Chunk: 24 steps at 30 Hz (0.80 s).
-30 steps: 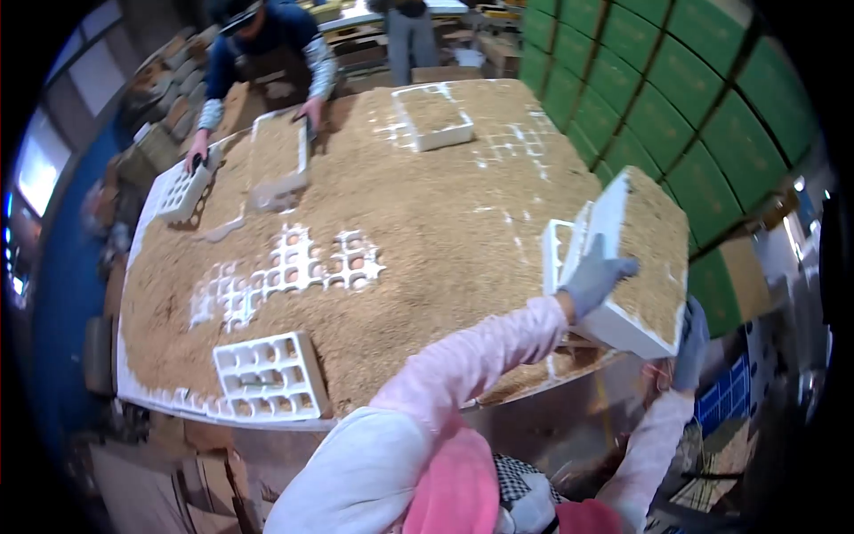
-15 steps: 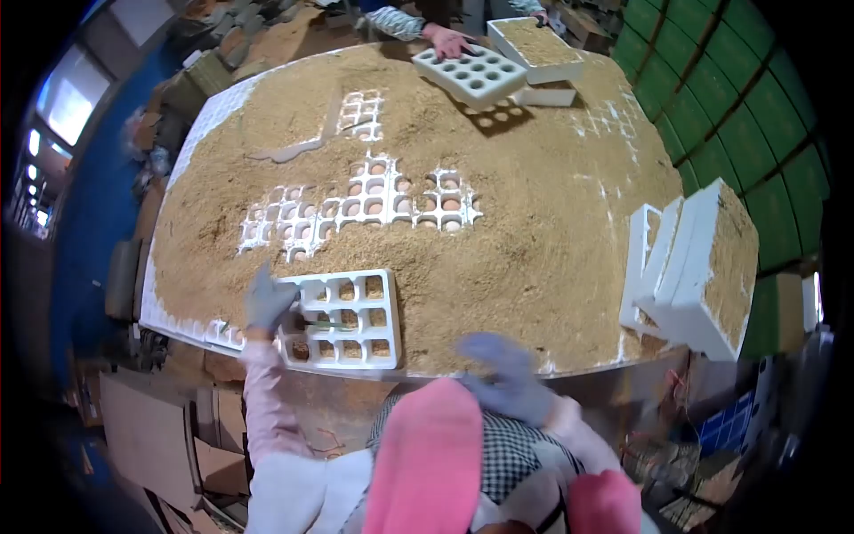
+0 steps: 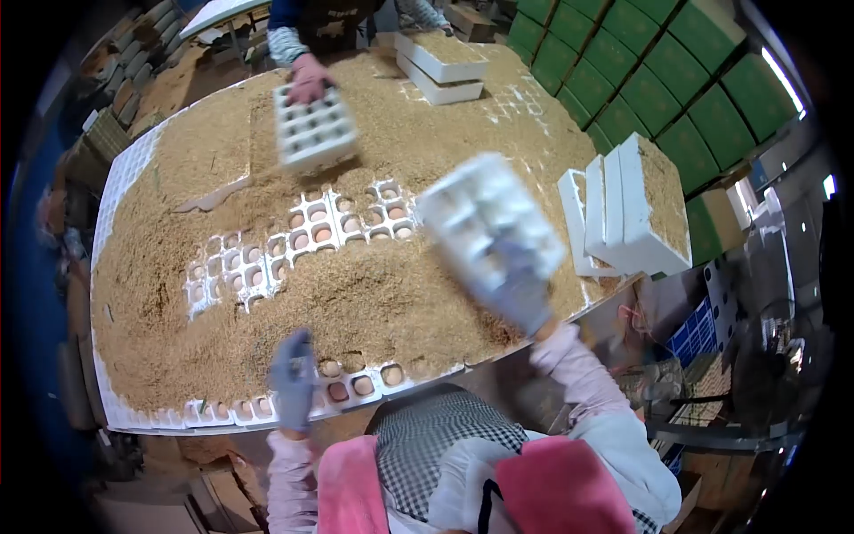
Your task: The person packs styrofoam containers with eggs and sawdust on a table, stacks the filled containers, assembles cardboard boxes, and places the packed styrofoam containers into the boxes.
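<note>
My right hand [image 3: 523,298], in a grey glove, grips the near side of a white foam egg tray [image 3: 476,218]. The tray is raised and tilted over the right part of the table, blurred by motion. Beside the table's front edge, my left hand [image 3: 294,378], gloved too, is held with fingers stretched out and nothing visible in it. Just right of it, eggs [image 3: 363,385] sit in white tray cells along the edge. More eggs [image 3: 318,214] show in cells mid-table, amid loose tan husk-like filler [image 3: 374,303].
Across the table, a co-worker's gloved hand [image 3: 310,78] holds another foam tray [image 3: 316,129]. Filler-topped foam trays [image 3: 636,205] lean at the right edge, and two more [image 3: 442,67] are stacked at the back. Green boxes [image 3: 614,71] rise behind on the right.
The foam tray from the front left is now in my right hand, up and to the right, with eggs bared near the edge. The co-worker's tray moved left. My view has shifted.
</note>
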Each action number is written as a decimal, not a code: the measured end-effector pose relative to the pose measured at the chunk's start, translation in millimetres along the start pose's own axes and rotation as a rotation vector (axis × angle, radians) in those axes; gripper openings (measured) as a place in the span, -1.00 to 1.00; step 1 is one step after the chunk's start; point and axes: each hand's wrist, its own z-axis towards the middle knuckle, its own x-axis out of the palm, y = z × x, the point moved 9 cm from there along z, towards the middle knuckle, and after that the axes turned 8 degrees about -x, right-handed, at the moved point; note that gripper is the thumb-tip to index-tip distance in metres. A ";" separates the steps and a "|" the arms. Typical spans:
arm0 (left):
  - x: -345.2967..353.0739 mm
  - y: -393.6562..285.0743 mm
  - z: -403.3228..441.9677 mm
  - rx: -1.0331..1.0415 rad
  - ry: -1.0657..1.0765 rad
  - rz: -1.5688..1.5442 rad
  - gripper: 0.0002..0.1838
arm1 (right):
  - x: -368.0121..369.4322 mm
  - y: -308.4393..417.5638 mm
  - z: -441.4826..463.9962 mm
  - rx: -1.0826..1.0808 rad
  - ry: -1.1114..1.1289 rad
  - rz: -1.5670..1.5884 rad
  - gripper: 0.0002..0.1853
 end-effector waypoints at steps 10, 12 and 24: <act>294.5 -13.1 -100.0 0.791 0.593 0.424 -0.48 | 89.9 -131.3 54.0 0.783 0.386 -0.043 0.04; 272.5 6.6 -74.3 0.704 0.449 0.629 -0.48 | 133.0 -90.5 74.4 0.600 0.474 -0.011 0.04; 17.0 128.5 -11.5 -0.002 -0.141 1.039 -0.46 | 116.3 -273.8 117.9 0.780 0.225 -0.099 0.08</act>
